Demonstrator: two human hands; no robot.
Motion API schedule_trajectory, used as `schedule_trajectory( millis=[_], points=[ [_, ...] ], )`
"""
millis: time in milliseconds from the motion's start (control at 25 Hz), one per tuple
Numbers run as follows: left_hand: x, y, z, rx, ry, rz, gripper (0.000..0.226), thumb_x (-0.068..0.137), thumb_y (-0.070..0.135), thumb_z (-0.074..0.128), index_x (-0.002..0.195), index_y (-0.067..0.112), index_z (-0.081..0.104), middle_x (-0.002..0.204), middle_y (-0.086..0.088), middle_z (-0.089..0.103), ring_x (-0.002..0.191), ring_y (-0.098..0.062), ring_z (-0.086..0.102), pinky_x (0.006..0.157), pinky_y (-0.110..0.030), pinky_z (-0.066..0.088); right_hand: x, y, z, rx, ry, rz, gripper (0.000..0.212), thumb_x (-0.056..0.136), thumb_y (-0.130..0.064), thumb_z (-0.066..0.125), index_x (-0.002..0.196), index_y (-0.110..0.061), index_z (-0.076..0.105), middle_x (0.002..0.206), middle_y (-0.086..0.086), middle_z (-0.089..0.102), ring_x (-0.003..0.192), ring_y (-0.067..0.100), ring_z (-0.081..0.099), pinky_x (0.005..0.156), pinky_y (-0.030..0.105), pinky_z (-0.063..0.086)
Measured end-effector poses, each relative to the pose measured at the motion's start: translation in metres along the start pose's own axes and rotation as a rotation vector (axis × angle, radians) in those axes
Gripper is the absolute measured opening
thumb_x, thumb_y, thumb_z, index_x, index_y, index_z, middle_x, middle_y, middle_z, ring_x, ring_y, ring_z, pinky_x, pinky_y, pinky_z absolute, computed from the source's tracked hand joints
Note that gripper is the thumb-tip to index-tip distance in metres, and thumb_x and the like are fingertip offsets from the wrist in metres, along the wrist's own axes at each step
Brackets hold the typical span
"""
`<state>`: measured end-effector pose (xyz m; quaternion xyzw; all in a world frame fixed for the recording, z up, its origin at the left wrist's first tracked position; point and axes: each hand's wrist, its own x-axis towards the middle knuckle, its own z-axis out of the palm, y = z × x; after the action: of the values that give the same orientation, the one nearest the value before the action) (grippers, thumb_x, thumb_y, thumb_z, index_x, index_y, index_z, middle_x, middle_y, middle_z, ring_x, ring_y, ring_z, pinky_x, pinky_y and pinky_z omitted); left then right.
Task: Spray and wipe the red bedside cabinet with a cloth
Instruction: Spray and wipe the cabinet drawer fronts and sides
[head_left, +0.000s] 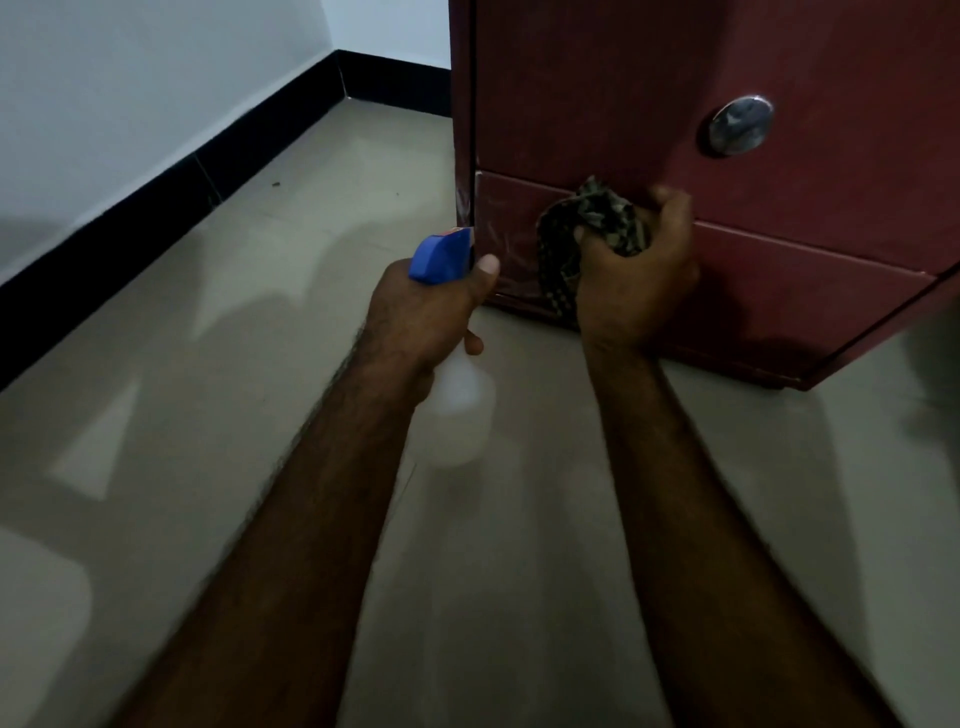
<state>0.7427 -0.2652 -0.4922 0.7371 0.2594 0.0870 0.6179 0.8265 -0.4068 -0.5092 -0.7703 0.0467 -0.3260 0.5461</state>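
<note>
Where the white wall (130, 78) meets the floor, well left of the red bedside cabinet (675, 78), a black skirting board (156, 218) runs back to the corner behind the cabinet's left edge. Between that skirting and the cabinet lies a broad stretch of pale tiled floor (208, 415), bare and glossy. Just in front of the cabinet's lower left corner, the left hand (426, 317) grips a spray bottle (460, 415) round its neck, thumb lying along the blue spray head, which points at the cabinet's left front edge and almost touches it. The translucent bottle body hangs below the fist, blurred. To the right, a dark checked cloth (587, 228) is bunched against the cabinet's lower drawer front (805, 280), near its top seam and left end. The right hand (634, 280) clutches the cloth, fingers curled round it and pressing it to the panel; a tail of cloth hangs toward the cabinet's base. Wet streaks show on the drawer front left of the cloth. Up and right on the cabinet's upper panel sits a round metal knob (740, 126), well apart from the hand. Most of the drawer front stretches open to the cabinet's right corner.
</note>
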Motion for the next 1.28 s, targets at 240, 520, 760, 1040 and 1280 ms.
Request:
schedule_trajectory(
  millis=[240, 520, 760, 1040, 1280],
  points=[
    [0.002, -0.004, 0.004, 0.006, -0.008, 0.003, 0.062, 0.090, 0.047, 0.072, 0.142, 0.020, 0.052, 0.097, 0.003, 0.065, 0.049, -0.007, 0.068, 0.059, -0.029, 0.054, 0.012, 0.000, -0.003, -0.028, -0.006, -0.154, 0.055, 0.071, -0.018, 0.083, 0.122, -0.013, 0.066, 0.097, -0.011, 0.074, 0.082, 0.000, 0.065, 0.076, 0.007, 0.044],
    [-0.007, -0.019, 0.014, 0.038, -0.058, -0.026, 0.055, 0.090, 0.042, 0.074, 0.137, 0.019, 0.056, 0.098, 0.000, 0.065, 0.053, -0.011, 0.069, 0.043, -0.017, 0.049, -0.002, 0.035, -0.013, -0.157, -0.160, -0.160, 0.052, 0.073, -0.009, 0.077, 0.122, 0.002, 0.064, 0.114, 0.014, 0.070, 0.105, 0.026, 0.067, 0.093, 0.030, 0.050],
    [-0.010, -0.025, 0.021, 0.073, -0.142, -0.030, 0.036, 0.088, 0.044, 0.075, 0.114, 0.029, 0.054, 0.098, -0.001, 0.066, 0.054, -0.010, 0.068, 0.051, -0.022, 0.051, 0.000, 0.034, -0.008, -0.119, 0.044, -0.128, 0.044, 0.073, -0.019, 0.079, 0.112, -0.001, 0.065, 0.103, 0.006, 0.071, 0.094, 0.018, 0.067, 0.082, 0.023, 0.050],
    [-0.012, -0.033, 0.026, 0.096, -0.150, -0.029, 0.050, 0.088, 0.045, 0.075, 0.129, 0.023, 0.056, 0.099, -0.001, 0.066, 0.052, -0.008, 0.067, 0.047, -0.017, 0.051, -0.018, 0.045, -0.005, -0.191, -0.062, -0.011, 0.046, 0.077, -0.025, 0.079, 0.119, -0.009, 0.066, 0.106, 0.004, 0.072, 0.093, 0.017, 0.068, 0.080, 0.025, 0.050],
    [-0.012, -0.034, 0.028, 0.080, -0.144, -0.028, 0.052, 0.089, 0.044, 0.074, 0.133, 0.022, 0.056, 0.097, -0.001, 0.065, 0.054, -0.010, 0.068, 0.049, -0.021, 0.052, -0.025, 0.055, 0.002, -0.183, -0.036, 0.050, 0.043, 0.077, -0.026, 0.081, 0.114, -0.008, 0.067, 0.106, 0.002, 0.072, 0.095, 0.017, 0.068, 0.083, 0.032, 0.055]
  ],
)
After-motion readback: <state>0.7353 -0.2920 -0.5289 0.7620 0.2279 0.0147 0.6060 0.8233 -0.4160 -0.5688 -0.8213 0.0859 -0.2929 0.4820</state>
